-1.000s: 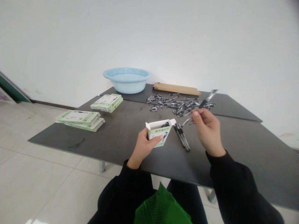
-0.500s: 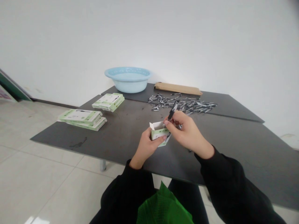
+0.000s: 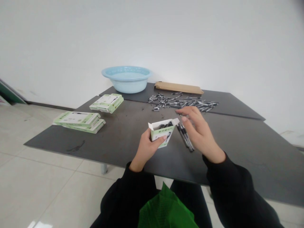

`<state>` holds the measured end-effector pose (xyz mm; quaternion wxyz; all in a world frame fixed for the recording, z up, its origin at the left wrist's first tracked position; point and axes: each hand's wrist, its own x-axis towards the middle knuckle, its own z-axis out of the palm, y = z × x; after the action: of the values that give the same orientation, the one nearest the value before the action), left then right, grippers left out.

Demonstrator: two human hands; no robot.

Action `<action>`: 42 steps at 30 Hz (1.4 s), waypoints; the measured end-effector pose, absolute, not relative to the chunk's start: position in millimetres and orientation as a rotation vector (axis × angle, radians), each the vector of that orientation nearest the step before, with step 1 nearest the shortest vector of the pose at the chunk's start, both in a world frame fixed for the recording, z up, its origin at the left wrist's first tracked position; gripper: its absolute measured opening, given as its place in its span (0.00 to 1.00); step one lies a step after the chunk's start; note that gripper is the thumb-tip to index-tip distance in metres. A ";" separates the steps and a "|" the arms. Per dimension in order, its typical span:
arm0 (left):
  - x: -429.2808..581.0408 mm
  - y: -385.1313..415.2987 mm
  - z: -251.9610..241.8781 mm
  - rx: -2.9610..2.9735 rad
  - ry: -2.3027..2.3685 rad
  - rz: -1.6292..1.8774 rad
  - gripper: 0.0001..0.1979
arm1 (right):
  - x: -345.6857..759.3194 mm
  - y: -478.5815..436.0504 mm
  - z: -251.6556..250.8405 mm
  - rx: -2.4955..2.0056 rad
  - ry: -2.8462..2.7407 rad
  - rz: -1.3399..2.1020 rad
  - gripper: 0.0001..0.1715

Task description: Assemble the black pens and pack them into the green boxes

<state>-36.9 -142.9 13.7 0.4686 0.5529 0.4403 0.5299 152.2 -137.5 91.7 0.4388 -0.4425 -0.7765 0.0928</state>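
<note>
My left hand (image 3: pixel 150 146) grips a small white and green carton (image 3: pixel 161 133), tilted with its top flaps open. Dark pen ends (image 3: pixel 167 124) show inside its mouth. My right hand (image 3: pixel 198 129) hovers just right of the carton, thumb and fingers apart and nothing between them. Below it, several black-capped clear pens (image 3: pixel 185 138) lie side by side on the dark table (image 3: pixel 133 136). Farther back spreads a loose heap of similar pens (image 3: pixel 187 103).
Closed green and white cartons lie in two stacks at the left, a front stack (image 3: pixel 78 119) and a rear stack (image 3: pixel 108 102). A light blue basin (image 3: pixel 129 83) stands at the back, beside a flat brown cardboard piece (image 3: pixel 179 87). Behind the table rises a white wall (image 3: pixel 152 34).
The pen that my right hand held over the carton is out of its fingers; pen ends now show in the carton. My right hand has opened and moved right, uncovering the row of pens.
</note>
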 end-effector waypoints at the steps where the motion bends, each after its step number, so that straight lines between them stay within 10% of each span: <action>1: -36.9 -143.2 13.8 1.348 1.074 1.294 0.22 | 162.4 -133.7 87.5 -1.192 -1.904 0.246 0.18; 25: -32.2 -146.8 18.9 1.296 1.106 1.335 0.23 | 181.7 -88.2 18.9 -2.114 -2.207 -0.007 0.16; 42: -35.2 -147.1 18.0 1.327 1.070 1.281 0.22 | 156.9 -129.8 107.1 -1.035 -1.391 0.472 0.18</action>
<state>-35.2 -147.1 18.0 0.4836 0.5447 0.4391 0.5260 156.9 -129.8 107.1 0.6227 -0.4506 -0.6058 0.2054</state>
